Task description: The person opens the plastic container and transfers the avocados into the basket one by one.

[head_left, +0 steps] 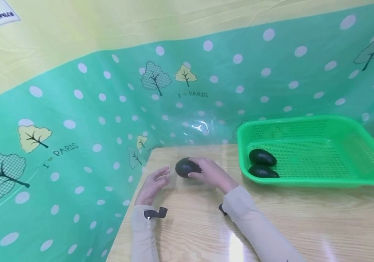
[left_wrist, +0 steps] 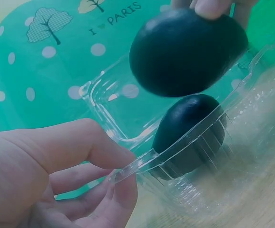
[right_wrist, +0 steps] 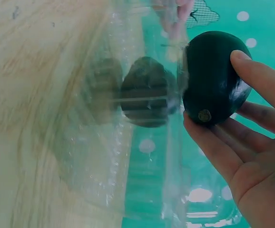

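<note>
My right hand (head_left: pixel 212 174) grips a dark avocado (left_wrist: pixel 187 52) between thumb and fingers; its stem scar faces down in the right wrist view. The avocado is just above a clear plastic clamshell container (left_wrist: pixel 175 152). A second avocado (left_wrist: pixel 194 126) rests inside that container, also visible through the plastic wall in the right wrist view. On the near left, my left hand (head_left: pixel 152 187) pinches the container's rim between thumb and fingers (left_wrist: pixel 109 147). The container's raised lid (left_wrist: pixel 111 102) leans back toward the wall cover. In the head view the clear plastic barely shows.
A green plastic basket (head_left: pixel 311 182) stands to the right on the wooden table (head_left: pixel 193 225), with two avocados (head_left: pixel 263 157) at its left end. A green and yellow patterned sheet (head_left: pixel 85 145) covers the walls behind and to the left.
</note>
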The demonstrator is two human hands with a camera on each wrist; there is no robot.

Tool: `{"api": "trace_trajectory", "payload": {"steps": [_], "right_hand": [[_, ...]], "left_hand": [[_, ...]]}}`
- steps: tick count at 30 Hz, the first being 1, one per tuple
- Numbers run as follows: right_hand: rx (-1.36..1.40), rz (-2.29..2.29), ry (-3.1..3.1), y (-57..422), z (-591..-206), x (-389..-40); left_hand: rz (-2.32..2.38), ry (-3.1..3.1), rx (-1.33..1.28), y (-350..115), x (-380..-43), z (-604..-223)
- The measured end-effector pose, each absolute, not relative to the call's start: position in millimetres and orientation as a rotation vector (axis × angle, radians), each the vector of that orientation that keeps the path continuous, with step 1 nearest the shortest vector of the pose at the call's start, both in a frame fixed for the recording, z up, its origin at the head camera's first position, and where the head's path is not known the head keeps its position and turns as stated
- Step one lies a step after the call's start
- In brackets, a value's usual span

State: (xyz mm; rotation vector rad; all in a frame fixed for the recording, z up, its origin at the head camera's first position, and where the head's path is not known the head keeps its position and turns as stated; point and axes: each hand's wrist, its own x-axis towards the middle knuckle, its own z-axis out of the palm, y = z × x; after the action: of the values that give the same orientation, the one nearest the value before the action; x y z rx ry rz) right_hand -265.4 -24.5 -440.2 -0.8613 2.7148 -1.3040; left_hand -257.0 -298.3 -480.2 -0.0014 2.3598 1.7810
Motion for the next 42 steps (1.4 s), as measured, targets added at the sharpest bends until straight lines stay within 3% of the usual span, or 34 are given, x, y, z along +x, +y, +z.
{"api": "trace_trajectory", "payload": {"steps": [42], "right_hand": [[-0.734,-1.395,2.810,53.8,-417.9,-245.8]], "left_hand": [[1.806,2.334,-0.016,-298.4,-255.9,-481.6]]}}
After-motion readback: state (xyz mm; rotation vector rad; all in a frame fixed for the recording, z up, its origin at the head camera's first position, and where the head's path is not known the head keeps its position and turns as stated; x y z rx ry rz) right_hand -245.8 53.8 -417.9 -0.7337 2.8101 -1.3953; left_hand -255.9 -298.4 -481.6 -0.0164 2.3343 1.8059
